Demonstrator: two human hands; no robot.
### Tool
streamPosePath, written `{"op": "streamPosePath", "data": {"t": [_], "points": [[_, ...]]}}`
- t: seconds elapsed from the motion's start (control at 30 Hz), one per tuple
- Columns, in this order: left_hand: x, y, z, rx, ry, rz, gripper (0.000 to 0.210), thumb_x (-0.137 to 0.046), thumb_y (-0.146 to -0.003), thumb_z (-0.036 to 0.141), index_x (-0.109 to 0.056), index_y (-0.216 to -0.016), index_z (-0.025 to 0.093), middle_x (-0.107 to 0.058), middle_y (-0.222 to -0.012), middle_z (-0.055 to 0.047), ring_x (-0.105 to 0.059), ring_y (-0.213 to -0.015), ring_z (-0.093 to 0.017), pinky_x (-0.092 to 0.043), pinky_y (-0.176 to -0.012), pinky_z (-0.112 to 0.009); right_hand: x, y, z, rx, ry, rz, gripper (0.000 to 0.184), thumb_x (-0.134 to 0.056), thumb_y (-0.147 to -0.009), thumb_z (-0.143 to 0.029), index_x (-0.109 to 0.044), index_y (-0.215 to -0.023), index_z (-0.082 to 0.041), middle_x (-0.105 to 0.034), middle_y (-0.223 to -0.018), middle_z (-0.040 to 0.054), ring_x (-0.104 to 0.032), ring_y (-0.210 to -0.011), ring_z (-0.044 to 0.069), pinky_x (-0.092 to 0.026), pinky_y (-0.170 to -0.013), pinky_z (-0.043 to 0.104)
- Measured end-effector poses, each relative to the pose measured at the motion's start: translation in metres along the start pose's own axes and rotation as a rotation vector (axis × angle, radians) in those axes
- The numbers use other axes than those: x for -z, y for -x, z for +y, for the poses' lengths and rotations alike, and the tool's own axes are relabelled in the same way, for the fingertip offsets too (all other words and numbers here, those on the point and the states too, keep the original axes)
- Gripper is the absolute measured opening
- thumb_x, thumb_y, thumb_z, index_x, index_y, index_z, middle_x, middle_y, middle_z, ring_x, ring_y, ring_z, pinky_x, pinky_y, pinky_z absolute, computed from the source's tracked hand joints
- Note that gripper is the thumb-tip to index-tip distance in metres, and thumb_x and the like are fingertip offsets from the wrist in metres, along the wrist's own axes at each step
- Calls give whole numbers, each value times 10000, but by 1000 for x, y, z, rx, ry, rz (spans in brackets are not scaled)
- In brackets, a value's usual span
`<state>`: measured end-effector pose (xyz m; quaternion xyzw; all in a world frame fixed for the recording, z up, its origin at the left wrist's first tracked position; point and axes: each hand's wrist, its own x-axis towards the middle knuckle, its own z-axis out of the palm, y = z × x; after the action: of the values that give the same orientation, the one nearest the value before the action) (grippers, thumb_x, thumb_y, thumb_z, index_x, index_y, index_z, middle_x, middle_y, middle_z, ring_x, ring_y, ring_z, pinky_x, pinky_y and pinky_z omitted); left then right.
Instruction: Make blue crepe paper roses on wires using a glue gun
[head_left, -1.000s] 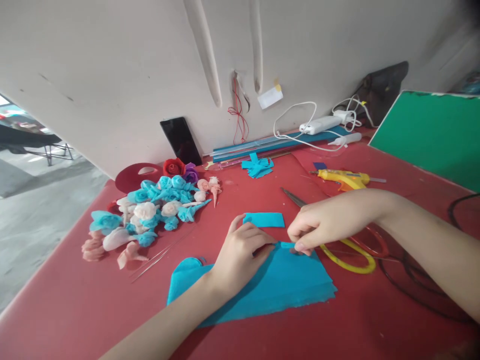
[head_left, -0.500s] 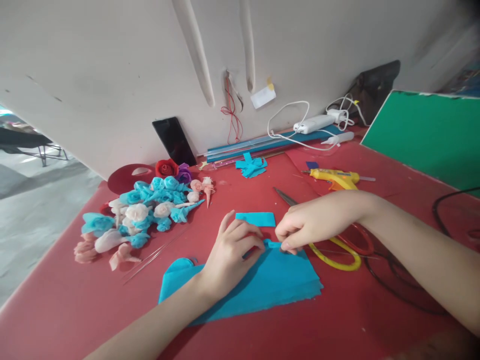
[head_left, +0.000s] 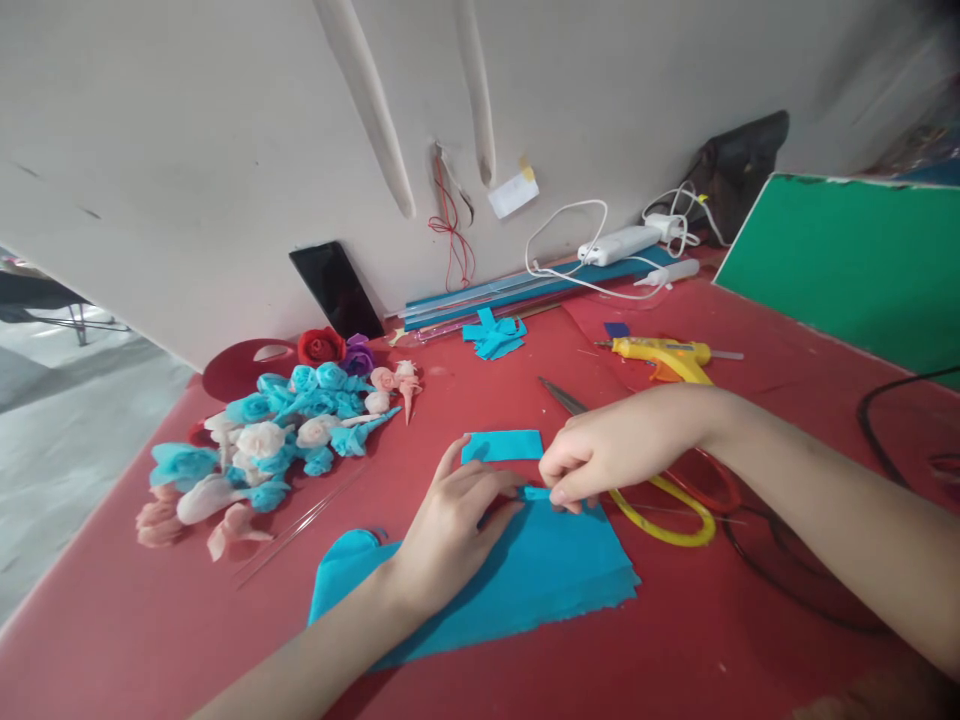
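The flat blue crepe-paper sheet (head_left: 555, 575) is kept spread on the red surface (head_left: 150, 620), so that its upper edge can be worked without the whole piece sliding. It is pinned there by the left hand (head_left: 450, 525), which lies palm down on the paper with its fingers bent toward the edge; no closed grip can be made out on this hand, only pressure from above.

At that same edge the right hand (head_left: 607, 450) is closed in a pinch: thumb and forefinger are shut on a small raised fold of the blue paper, just beside the left fingertips, as if the corner were being peeled up or rolled while the rest is held still.

Just beyond the pinch, a small cut rectangle of blue crepe paper (head_left: 501, 446) is laid apart from the sheet, within easy reach. Behind the right wrist, scissors with yellow and red loop handles (head_left: 667, 505) are set down with the blades pointing away. Further out from the grip, a yellow glue gun (head_left: 660, 355) is rested on its side. Off to the left of the pressing hand, a heap of finished blue, white and pink paper roses (head_left: 277, 440) is gathered, with thin wire stems beside it, well apart from the working area.
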<state>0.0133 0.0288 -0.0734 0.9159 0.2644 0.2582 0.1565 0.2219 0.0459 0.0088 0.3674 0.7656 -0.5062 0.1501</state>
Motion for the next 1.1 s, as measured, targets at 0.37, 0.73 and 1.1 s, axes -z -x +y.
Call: {"op": "streamPosePath", "data": {"t": [0.37, 0.73, 1.1], "points": [[1, 0, 1, -23, 0, 60, 81, -577, -838, 145, -614, -791, 201, -696, -729, 29, -648, -706, -117, -268, -1089, -487, 3, 2, 2, -23, -25, 27, 255, -467, -871, -320, -483, -666, -168, -650, -838, 17, -603, -784, 154, -425, -644, 255], [2, 0, 3, -67, -54, 76, 107, -572, -844, 148, -631, -778, 209, -707, -721, 34, -657, -688, -111, -189, -1114, -521, -1, 2, 2, -33, -51, 26, 270, -469, -883, -334, -505, -677, -163, -613, -784, 7, -577, -733, 134, -429, -638, 243], [5, 0, 6, -120, -117, 71, 161, -553, -857, 173, -669, -761, 232, -722, -843, 15, -651, -774, -138, -192, -1103, -549, -1, 0, 2, -33, -92, -1, 274, -496, -923, -367, -605, -899, -117, -631, -913, 45, -609, -843, 159, -489, -794, 370]]}}
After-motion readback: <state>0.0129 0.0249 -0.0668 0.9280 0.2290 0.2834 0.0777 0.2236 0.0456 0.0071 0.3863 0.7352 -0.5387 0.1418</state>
